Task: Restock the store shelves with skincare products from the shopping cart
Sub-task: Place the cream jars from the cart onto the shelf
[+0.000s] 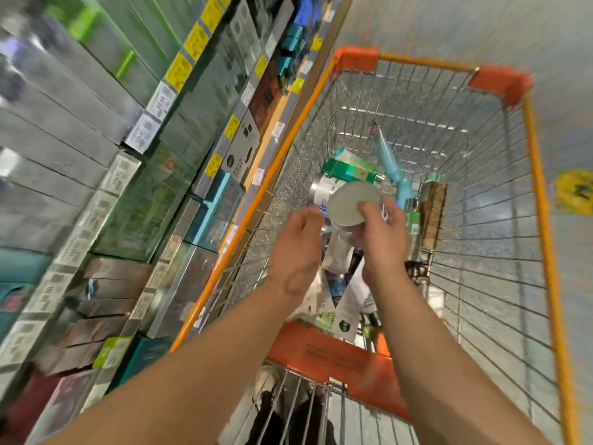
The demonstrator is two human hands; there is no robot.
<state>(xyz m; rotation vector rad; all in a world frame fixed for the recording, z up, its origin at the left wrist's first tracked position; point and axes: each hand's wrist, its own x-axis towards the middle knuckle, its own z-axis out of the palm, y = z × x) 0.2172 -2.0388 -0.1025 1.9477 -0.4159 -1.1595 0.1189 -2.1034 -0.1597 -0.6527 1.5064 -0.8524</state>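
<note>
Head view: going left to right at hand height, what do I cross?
Store shelves → cart's orange left rail → left hand → round jar gripped by the right hand → cart's orange right rail.

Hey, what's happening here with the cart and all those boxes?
A person is restocking store shelves from an orange wire shopping cart. The right hand grips a round grey-lidded container above the cart, while the left hand hovers beside it, fingers relaxed. More tubes and boxes lie in the cart. The shelves on the left hold boxed products.
</note>
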